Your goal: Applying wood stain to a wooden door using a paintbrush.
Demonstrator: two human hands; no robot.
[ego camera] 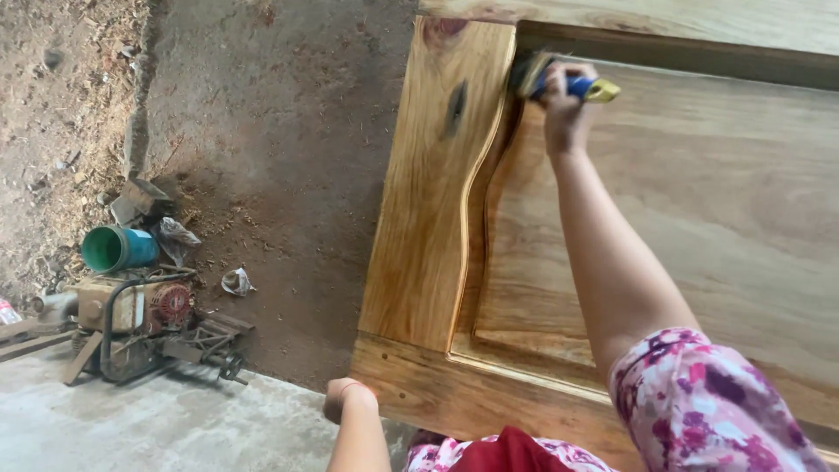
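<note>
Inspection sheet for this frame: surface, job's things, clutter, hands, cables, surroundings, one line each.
Surface: wooden door lying flat, its frame glossy amber, the raised panel paler.
Job's things: brush with blue and yellow handle, bristles in the panel groove near the top corner.
Clutter: green bucket on its side, crumpled scraps, small engine machine on the ground.
Hands: right hand gripping the brush; left hand resting at the door's lower corner.
Cables: nothing seen.
Surroundings: dirt ground strewn with sawdust, concrete slab at the near edge.

Golden-brown door, blue-yellow brush
</note>
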